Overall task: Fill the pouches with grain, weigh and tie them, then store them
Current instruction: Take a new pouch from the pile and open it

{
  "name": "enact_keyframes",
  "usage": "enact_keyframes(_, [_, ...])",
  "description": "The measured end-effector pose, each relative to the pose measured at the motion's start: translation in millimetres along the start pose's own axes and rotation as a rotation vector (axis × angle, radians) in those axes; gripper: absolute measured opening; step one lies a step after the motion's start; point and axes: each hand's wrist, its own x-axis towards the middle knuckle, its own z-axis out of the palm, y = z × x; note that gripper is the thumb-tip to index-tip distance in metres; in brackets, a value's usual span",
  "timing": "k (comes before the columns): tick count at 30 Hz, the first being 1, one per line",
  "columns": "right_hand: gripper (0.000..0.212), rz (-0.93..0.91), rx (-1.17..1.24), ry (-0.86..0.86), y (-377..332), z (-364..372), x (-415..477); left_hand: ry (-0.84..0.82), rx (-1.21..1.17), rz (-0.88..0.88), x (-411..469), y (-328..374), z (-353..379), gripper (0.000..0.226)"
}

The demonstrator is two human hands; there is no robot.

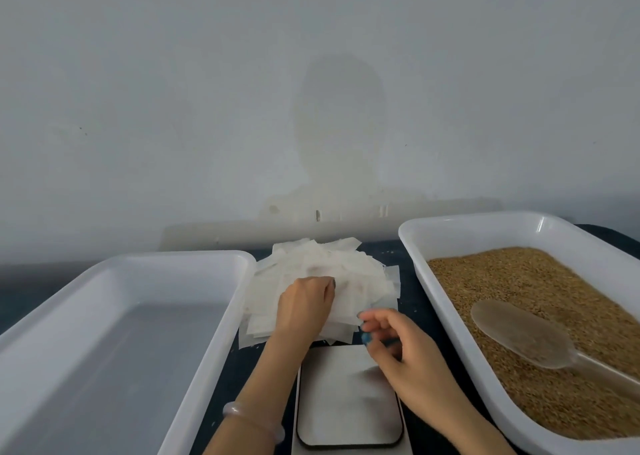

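Closest to us sits the scale (348,395), square between our forearms, placed so that a filled pouch need travel only a short way to be weighed. Just beyond it our left hand (304,307) rests on the heap of pouches (322,271), fingers bent down onto the top sheets, apparently to peel one loose. Whether a pouch is already nipped we cannot tell, since the hand hides its own fingertips. Our right hand (391,343) hovers at the heap's near edge, blurred, its fingers loosely curled and apart, grasping nothing we can make out. It looks ready, we judge, to take whichever pouch the left hand frees.

The pouches lie fanned on the dark table (408,298) near the wall (311,73), between two trays and within reach of both hands. To our right a white tray (485,219) holds the grain (519,278), with a clear scoop (519,333) lying on it, handle pointing back toward our side for the right hand. To our left a second white tray (114,264) stands by, likely meant for finished pouches. We judge the work at its start: choosing the pouch to be filled.
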Motion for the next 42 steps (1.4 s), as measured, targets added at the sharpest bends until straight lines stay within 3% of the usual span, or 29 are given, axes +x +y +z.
enact_keyframes(2, [0.031, 0.0, 0.023, 0.012, -4.0, 2.6, 18.2, 0.015, -0.068, -0.036, -0.1, 1.2, 3.6, 0.04])
enact_keyframes(5, [0.028, 0.019, 0.032, -0.003, -6.2, 9.3, 38.4, 0.1, -0.187, -0.09, 9.8, 0.1, 8.1, 0.024])
enact_keyframes(9, [0.029, 0.092, 0.081, -0.081, 2.9, 23.4, 39.4, -0.044, -0.06, -0.156, 34.6, -12.6, 13.8, 0.053])
enact_keyframes(13, [0.035, 0.099, 0.123, -0.123, 9.8, 31.9, 31.5, -0.084, 0.008, -0.159, 51.6, -17.7, 14.6, 0.021])
enact_keyframes(17, [0.037, 0.098, 0.156, -0.103, 11.9, 31.0, 29.5, 0.011, 0.149, -0.176, 53.6, -22.2, 15.9, 0.023])
enact_keyframes(22, [0.033, 0.075, 0.15, -0.096, 12.1, 29.4, 27.0, 0.055, 0.136, -0.18, 51.1, -25.3, 18.2, 0.022])
enact_keyframes(25, [0.036, 0.061, 0.162, -0.1, 12.4, 27.1, 27.1, 0.017, 0.031, -0.158, 44.6, -16.7, 21.5, 0.039])
enact_keyframes(27, [0.035, 0.058, 0.166, -0.093, 12.9, 26.6, 27.3, -0.013, 0.116, -0.097, 36.1, -10.1, 27.8, 0.046])
enact_keyframes(32, [0.034, 0.057, 0.178, -0.094, 12.9, 26.4, 27.1, 0.037, 0.197, -0.049, 30.4, -8.5, 33.8, 0.034])
enact_keyframes(42, [0.031, 0.088, 0.192, -0.087, 14.9, 22.6, 29.4, 0.185, -0.223, -0.204, 12.8, -18.0, -3.8, 0.033])
